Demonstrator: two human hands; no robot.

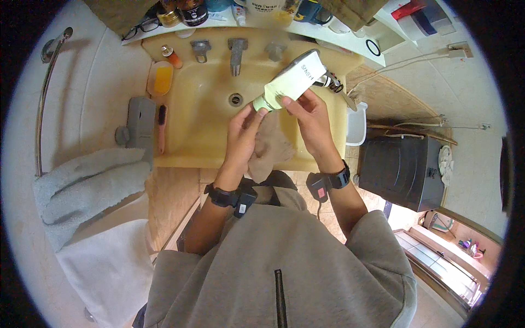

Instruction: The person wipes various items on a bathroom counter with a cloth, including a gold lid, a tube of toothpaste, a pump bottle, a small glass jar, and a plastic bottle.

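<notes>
A pale green squeeze tube [295,79] is held tilted above the yellow sink [202,131], its green cap [261,104] pointing down and left. My right hand [313,123] is closed around the tube's lower body, thumb on the front. With thumb and fingers, my left hand [240,136] grips the cap end. Whether the cap is loose from the tube I cannot tell. Below the tube, a brown cloth [268,150] drapes over the sink's front edge, close beside my left hand.
Faucet [237,57] and drain [235,99] lie behind my hands. Left of the basin are a soap dish with yellow soap [163,79], an orange bottle [172,57] and a brush [162,128]. Jars and glasses crowd the shelf [219,27]. Towels [90,186] hang at left.
</notes>
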